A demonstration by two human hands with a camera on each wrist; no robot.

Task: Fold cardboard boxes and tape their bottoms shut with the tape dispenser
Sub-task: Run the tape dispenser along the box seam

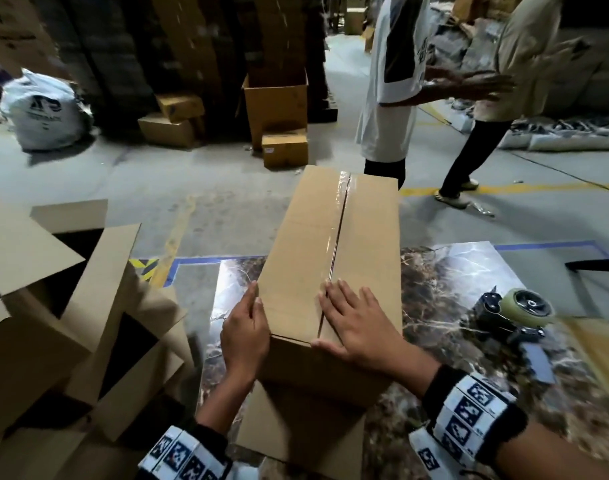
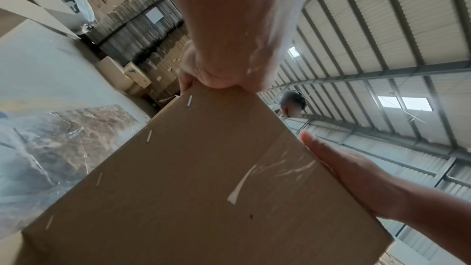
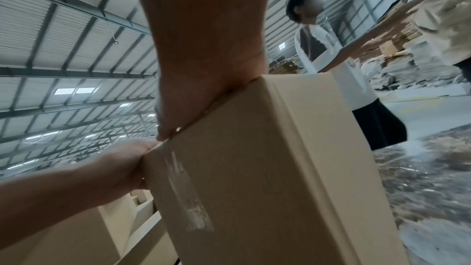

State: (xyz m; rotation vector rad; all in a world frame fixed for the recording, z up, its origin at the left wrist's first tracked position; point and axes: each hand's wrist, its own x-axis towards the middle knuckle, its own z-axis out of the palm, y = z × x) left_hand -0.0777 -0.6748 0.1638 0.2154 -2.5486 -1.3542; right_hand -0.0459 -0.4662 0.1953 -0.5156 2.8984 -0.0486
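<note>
A tall brown cardboard box (image 1: 306,244) stands on the marble-patterned table (image 1: 469,393), its closed flaps facing up. Clear tape (image 1: 337,233) runs along the flap seam and down the near face (image 2: 280,168). My left hand (image 1: 246,327) lies with straight fingers against the box's left side near the top edge. My right hand (image 1: 355,320) presses flat, fingers spread, on the near end of the taped seam. The wrist views show the box (image 3: 254,168) from below with both hands at its upper edge. The tape dispenser (image 1: 511,313) lies on the table to the right, held by neither hand.
Several open, folded cardboard boxes (image 1: 53,306) crowd the left side. Two persons (image 1: 389,81) (image 1: 504,81) stand on the floor just beyond the table. Stacked cartons (image 1: 275,109) and a white bag (image 1: 43,112) sit further back.
</note>
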